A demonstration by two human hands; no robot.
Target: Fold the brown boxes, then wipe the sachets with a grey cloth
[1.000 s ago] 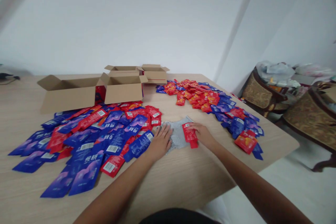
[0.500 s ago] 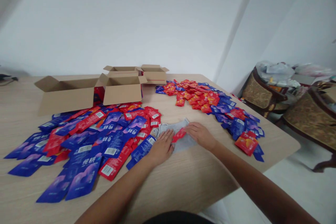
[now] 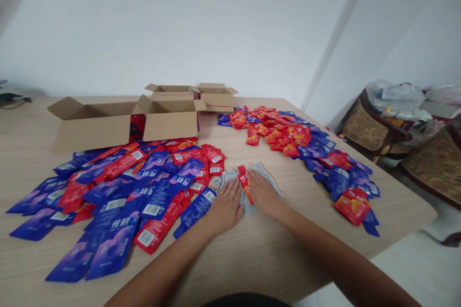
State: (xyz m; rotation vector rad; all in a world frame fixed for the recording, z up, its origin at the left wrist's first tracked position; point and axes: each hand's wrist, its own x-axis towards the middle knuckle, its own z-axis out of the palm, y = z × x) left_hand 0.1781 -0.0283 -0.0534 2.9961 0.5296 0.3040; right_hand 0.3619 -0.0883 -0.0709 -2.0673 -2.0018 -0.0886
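Note:
A grey cloth point(image 3: 270, 176) lies on the table under both hands. On it rests a red sachet point(image 3: 245, 183) with an orange picture, set between the hands. My left hand point(image 3: 226, 205) is flat on the cloth's left part, fingers stretched out. My right hand point(image 3: 263, 194) presses flat on the cloth's right part, its fingers at the sachet's right edge and partly over it. Just left of my left hand lies a blue sachet point(image 3: 194, 212), at the edge of a heap of blue and red sachets point(image 3: 156, 199).
Several open cardboard boxes point(image 3: 173, 122) stand behind the left heap. A second heap of red and blue packets point(image 3: 277, 134) spreads along the table's right side. Beyond the table's right edge are carved chairs point(image 3: 367, 122) piled with plastic bags point(image 3: 394, 98).
My right hand has flattened down onto the cloth, closer to my left hand. The red sachet now lies more upright between them. The view has shifted slightly.

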